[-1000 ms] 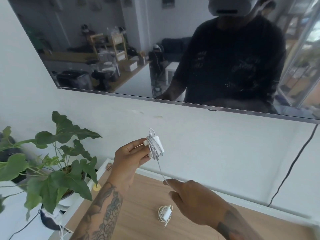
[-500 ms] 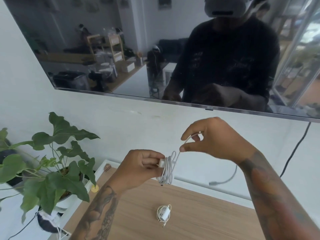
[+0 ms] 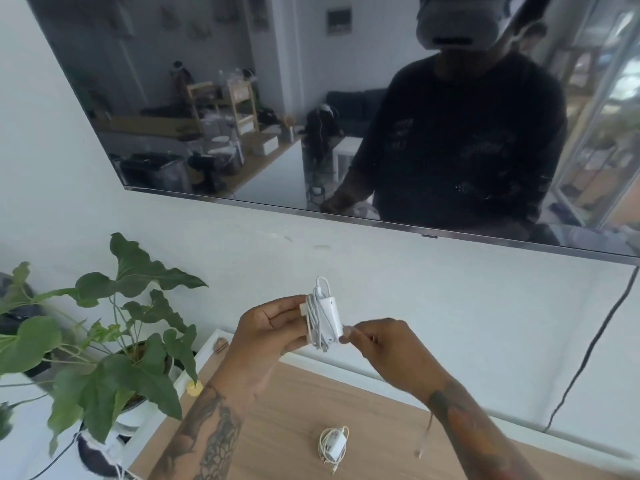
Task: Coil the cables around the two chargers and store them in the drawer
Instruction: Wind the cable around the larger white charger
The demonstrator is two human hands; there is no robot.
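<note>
My left hand (image 3: 266,327) holds a white charger (image 3: 329,315) in the air above the wooden top, with white cable wound around it several times. Just right of the charger, my right hand (image 3: 388,351) pinches the cable close to the charger's lower corner. A loose cable end (image 3: 424,436) hangs blurred below my right wrist. A second white charger (image 3: 334,446) with its cable coiled around it lies on the wooden cabinet top (image 3: 277,427). No drawer shows in this view.
A potted green plant (image 3: 104,344) stands at the left beside the cabinet. A large dark screen (image 3: 242,98) hangs on the white wall above. A black cable (image 3: 585,355) runs down the wall at the right.
My right hand came down from above the charger and moved in close to its lower right corner. The cable's free length became shorter. The charger on the cabinet stayed put.
</note>
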